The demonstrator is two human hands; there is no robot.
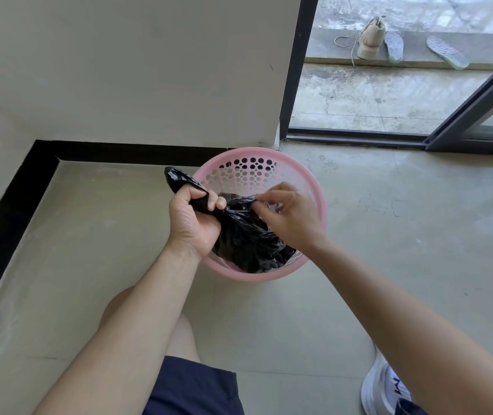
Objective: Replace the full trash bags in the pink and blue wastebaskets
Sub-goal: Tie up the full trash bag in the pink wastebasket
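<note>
Fingers (206,202) of left hand (192,220) fisted tight around the gathered neck of the black trash bag (245,235). Right hand (290,214) pinches the bag's edge between thumb and fingertips, other fingers loose. I see the bag sitting partly inside the pink wastebasket (269,152), which stands on the floor (389,235) at the wall corner.

Pale wall (134,70) with black skirting (137,151), greenish tiled floor (403,235), open sliding door (478,115), daylit concrete terrace (374,94) beyond.
</note>
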